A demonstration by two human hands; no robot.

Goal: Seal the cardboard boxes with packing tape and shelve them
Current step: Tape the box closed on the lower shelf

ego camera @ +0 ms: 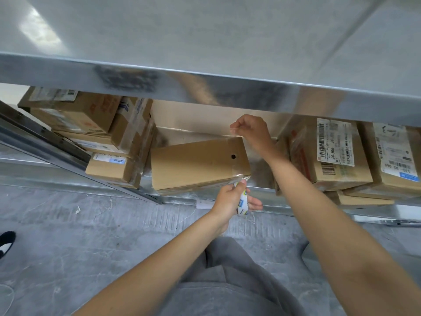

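Left hand grips tape roll; right hand pinches tape over cardboard box on shelf.

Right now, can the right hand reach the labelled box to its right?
Probably yes: the right hand is beside the labelled box with nothing between, though it pinches tape at the middle box.

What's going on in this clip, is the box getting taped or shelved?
It is being taped. A person crouches at a metal shelf, where a plain cardboard box sits at the lower shelf's front edge. The left hand holds a roll of clear packing tape at the box's near right corner, while the right hand pinches the tape at the far corner. Labelled boxes flank it.
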